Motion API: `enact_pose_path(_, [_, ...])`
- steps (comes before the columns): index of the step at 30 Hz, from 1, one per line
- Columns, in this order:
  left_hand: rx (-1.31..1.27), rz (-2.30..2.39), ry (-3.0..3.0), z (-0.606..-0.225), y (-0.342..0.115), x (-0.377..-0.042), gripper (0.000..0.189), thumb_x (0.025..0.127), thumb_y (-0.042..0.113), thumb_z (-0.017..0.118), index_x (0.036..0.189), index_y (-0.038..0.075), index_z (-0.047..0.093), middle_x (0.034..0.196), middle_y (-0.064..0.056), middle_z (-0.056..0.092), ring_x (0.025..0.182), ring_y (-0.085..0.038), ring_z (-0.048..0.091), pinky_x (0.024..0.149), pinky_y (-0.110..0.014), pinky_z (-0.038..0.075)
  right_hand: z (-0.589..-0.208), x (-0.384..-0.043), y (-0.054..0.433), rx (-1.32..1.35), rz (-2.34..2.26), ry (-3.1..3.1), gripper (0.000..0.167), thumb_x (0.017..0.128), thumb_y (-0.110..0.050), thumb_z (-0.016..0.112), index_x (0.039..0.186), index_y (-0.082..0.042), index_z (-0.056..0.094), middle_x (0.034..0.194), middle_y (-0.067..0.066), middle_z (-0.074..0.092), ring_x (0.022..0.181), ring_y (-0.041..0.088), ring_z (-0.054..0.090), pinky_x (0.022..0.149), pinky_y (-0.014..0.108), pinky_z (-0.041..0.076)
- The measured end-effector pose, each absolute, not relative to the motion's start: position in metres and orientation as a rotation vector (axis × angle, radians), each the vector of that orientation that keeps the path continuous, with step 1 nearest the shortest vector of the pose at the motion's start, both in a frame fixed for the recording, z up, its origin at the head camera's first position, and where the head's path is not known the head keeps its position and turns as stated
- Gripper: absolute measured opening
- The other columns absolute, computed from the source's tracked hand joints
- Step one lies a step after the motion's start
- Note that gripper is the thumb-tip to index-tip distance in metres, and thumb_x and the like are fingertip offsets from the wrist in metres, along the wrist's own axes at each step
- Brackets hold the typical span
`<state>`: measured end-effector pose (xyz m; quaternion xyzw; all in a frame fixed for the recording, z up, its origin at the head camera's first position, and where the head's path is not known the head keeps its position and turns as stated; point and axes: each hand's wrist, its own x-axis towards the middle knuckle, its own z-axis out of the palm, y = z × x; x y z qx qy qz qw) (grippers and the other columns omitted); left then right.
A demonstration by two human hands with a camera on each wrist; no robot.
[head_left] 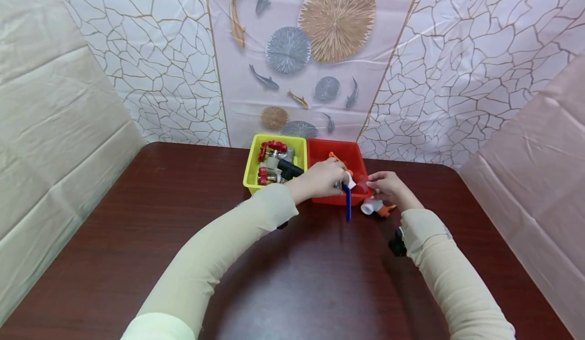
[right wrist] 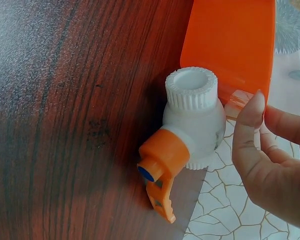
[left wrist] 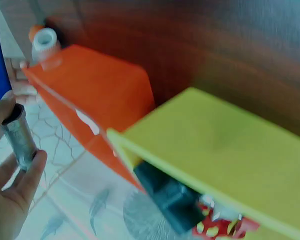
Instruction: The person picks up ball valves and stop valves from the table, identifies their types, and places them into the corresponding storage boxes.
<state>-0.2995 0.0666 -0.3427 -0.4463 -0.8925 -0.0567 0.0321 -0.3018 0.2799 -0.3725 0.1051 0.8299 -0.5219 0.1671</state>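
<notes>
My left hand (head_left: 322, 178) is over the red bin (head_left: 328, 200), gripping a metal ball valve (left wrist: 21, 137) by its body between thumb and fingers. The valve's long blue lever (head_left: 348, 205) hangs down past the bin's front wall. At the bin's front right corner my right hand (head_left: 388, 185) pinches the rim between thumb and fingers. Close below that hand, a white plastic ball valve (right wrist: 195, 117) with an orange handle (right wrist: 162, 172) lies on the table against the bin. Inside the bin, orange and white pieces show, partly hidden by my left hand.
Left of the red bin and touching it stands a yellow bin (head_left: 249, 175). It holds several valves with red wheels (head_left: 277, 146) and a black fitting (head_left: 289, 168). Both stand on a dark wood table (head_left: 192, 218), near its back edge and a patterned cloth (head_left: 173, 75).
</notes>
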Motion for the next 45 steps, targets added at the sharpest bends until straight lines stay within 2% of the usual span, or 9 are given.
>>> enact_pose_path(6, [-1.1, -0.142, -2.767, -0.325, 0.069, -0.311, 0.025, 0.092, 0.031, 0.06, 0.114, 0.02, 0.065, 0.11, -0.001, 0.065, 0.098, -0.019, 0.055, 0.08, -0.03, 0.051, -0.373, -0.303, 0.281, 0.282, -1.469, 2.375, 0.043, 0.095, -0.004, 0.049, 0.133, 0.013, 0.036, 0.077, -0.002, 0.055, 0.06, 0.005, 0.053, 0.061, 0.021, 0.053])
enact_pose_path(15, [-0.859, -0.174, -2.721, -0.299, 0.079, -0.327, 0.023, 0.092, 0.036, 0.059, 0.105, 0.017, 0.064, 0.1, 0.0, 0.07, 0.091, -0.022, 0.065, 0.074, -0.034, 0.054, -0.374, -0.303, 0.282, 0.304, -1.451, 2.394, 0.043, 0.095, -0.004, 0.049, 0.133, 0.013, 0.037, 0.085, 0.003, 0.054, 0.061, 0.005, 0.053, 0.061, 0.02, 0.053])
enact_pose_path(20, [-0.75, -0.16, -2.754, -0.295, 0.083, -0.33, 0.025, 0.093, 0.037, 0.058, 0.108, 0.019, 0.065, 0.105, 0.0, 0.069, 0.094, -0.022, 0.066, 0.073, -0.034, 0.054, -0.375, -0.303, 0.28, 0.314, -1.425, 2.404, 0.042, 0.097, -0.007, 0.048, 0.132, 0.011, 0.039, 0.094, 0.007, 0.053, 0.063, 0.007, 0.054, 0.063, 0.02, 0.053])
enact_pose_path(27, [-0.576, -0.183, -2.791, -0.309, 0.087, -0.338, 0.026, 0.09, 0.038, 0.061, 0.104, 0.018, 0.069, 0.115, -0.005, 0.059, 0.084, -0.023, 0.066, 0.067, -0.033, 0.056, -0.377, -0.302, 0.281, 0.303, -1.456, 2.391, 0.04, 0.097, -0.007, 0.047, 0.132, 0.012, 0.039, 0.083, 0.003, 0.052, 0.059, 0.007, 0.052, 0.063, 0.022, 0.054])
enact_pose_path(32, [-0.466, -0.142, -2.758, -0.329, 0.095, -0.347, 0.026, 0.089, 0.04, 0.062, 0.102, 0.019, 0.07, 0.121, -0.006, 0.054, 0.086, -0.023, 0.064, 0.064, -0.032, 0.056, -0.377, -0.301, 0.28, 0.29, -1.462, 2.42, 0.04, 0.097, -0.006, 0.048, 0.131, 0.013, 0.039, 0.088, 0.007, 0.053, 0.059, 0.007, 0.053, 0.061, 0.021, 0.053])
enact_pose_path(39, [-0.333, -0.119, -2.76, -0.357, 0.108, -0.357, 0.022, 0.089, 0.037, 0.061, 0.101, 0.021, 0.071, 0.11, -0.005, 0.054, 0.086, -0.02, 0.06, 0.063, -0.028, 0.055, -0.377, -0.299, 0.277, 0.29, -1.441, 2.477, 0.041, 0.096, -0.006, 0.048, 0.131, 0.013, 0.04, 0.099, 0.014, 0.055, 0.062, 0.007, 0.052, 0.06, 0.02, 0.052])
enact_pose_path(45, [-0.279, -0.054, -2.814, -0.379, 0.117, -0.359, 0.025, 0.087, 0.04, 0.064, 0.101, 0.022, 0.072, 0.107, -0.004, 0.056, 0.08, -0.019, 0.061, 0.061, -0.027, 0.054, -0.378, -0.298, 0.277, 0.277, -1.448, 2.494, 0.037, 0.097, -0.005, 0.047, 0.128, 0.015, 0.041, 0.092, 0.01, 0.053, 0.056, 0.006, 0.052, 0.057, 0.021, 0.052])
